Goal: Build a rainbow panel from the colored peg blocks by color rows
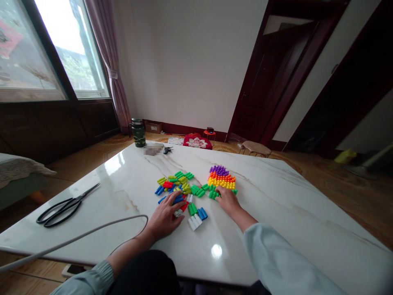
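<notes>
Head view: the left hand (pixel 164 216) lies, fingers apart, over blue pieces (pixel 178 199) on the table (pixel 123 184); the right hand (pixel 227 200) touches green pieces (pixel 212 194), clamped or not I can't tell. The label (pixel 154 128) on the far box (pixel 150 126) is unreadable.

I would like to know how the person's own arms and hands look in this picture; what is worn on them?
The left hand and right hand wear no gloves. The left sleeve is pale grey-green with a gathered cuff; the right sleeve looks pale blue-grey.
</notes>
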Demonstrator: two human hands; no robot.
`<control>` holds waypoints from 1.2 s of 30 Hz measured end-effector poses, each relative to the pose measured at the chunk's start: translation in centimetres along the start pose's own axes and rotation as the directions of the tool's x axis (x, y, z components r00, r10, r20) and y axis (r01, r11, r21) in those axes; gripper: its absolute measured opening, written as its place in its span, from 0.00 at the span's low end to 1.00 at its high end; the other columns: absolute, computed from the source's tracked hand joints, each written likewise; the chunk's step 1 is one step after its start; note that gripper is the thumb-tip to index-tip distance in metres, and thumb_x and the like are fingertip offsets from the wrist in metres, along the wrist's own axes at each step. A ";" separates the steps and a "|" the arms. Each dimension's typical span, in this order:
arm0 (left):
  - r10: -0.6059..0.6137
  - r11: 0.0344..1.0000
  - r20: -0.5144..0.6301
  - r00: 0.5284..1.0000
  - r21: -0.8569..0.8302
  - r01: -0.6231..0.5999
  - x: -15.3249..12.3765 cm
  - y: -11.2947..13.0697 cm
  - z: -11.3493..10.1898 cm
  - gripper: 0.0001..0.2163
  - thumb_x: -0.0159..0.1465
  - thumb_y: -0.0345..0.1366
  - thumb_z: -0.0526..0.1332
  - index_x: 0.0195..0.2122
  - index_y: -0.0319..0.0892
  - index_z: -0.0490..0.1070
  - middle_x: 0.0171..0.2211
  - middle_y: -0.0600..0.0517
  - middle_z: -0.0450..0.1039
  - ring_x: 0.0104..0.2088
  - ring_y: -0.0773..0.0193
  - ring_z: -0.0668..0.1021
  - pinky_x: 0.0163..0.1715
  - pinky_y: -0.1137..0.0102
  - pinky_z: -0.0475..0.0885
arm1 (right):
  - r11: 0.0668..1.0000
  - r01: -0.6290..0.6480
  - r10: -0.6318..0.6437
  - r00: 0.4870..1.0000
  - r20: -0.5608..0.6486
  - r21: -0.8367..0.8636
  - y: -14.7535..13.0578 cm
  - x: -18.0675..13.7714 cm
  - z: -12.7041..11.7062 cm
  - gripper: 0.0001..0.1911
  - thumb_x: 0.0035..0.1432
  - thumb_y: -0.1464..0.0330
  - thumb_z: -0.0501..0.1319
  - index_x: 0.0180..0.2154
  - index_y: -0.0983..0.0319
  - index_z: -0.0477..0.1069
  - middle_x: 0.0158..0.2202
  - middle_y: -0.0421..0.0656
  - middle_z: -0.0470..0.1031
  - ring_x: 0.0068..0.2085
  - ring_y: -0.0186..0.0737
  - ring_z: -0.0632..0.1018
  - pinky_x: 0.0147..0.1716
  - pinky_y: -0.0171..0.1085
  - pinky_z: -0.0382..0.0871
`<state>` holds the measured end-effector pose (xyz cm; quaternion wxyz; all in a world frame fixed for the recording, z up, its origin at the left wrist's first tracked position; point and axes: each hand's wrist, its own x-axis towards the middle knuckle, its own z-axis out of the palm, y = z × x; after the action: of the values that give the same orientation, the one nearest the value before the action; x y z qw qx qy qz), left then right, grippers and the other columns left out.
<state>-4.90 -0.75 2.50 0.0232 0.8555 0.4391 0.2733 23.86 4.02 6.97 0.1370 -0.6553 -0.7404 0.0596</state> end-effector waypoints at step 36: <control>-0.010 1.000 -0.019 1.000 -0.020 0.010 0.1 0.4 -0.3 0.20 0.57 0.35 0.61 0.52 0.49 0.73 0.65 0.46 0.57 0.63 0.47 0.64 0.61 0.53 0.63 | 0.977 -0.046 0.071 0.991 0.114 -0.209 -8.1 1.3 2.4 0.34 0.58 0.80 0.51 0.65 0.58 0.54 0.55 0.54 0.68 0.44 0.43 0.79 0.41 0.36 0.69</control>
<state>-4.68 -0.98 2.93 0.0289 0.8504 0.4409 0.2856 15.29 4.41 6.99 0.0216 -0.6828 -0.7298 0.0264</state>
